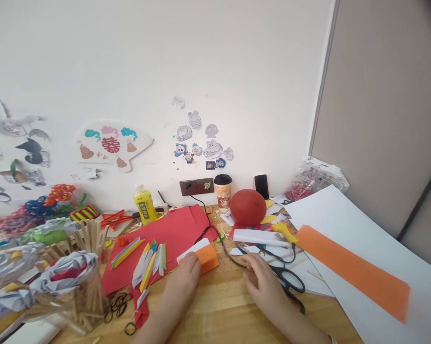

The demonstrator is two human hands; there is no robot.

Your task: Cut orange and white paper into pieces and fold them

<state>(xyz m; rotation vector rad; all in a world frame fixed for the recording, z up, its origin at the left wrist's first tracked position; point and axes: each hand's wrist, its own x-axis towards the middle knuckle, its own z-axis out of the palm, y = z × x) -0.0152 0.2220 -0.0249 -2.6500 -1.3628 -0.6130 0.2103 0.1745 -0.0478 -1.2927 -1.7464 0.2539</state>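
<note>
In the head view my left hand [187, 274] is closed at the near edge of a small piece of orange paper [208, 258], which has a white part at its upper left. My fingers partly cover the paper. My right hand [261, 278] is over the table with curved fingers and the thumb apart; no object shows between them. Black-handled scissors [289, 279] lie just right of it, and a black cable runs by its fingertips. Farther back are a rolled white paper [260, 236] and a yellow glue gun [285, 233].
Red paper sheets [165, 231] with folded paper strips lie left. A red balloon [247, 207], a lidded cup [223, 193] and a yellow bottle [145, 205] stand by the wall. White board [373, 253] bearing an orange strip [358, 272] fills the right; wooden sticks [93, 282] crowd the left.
</note>
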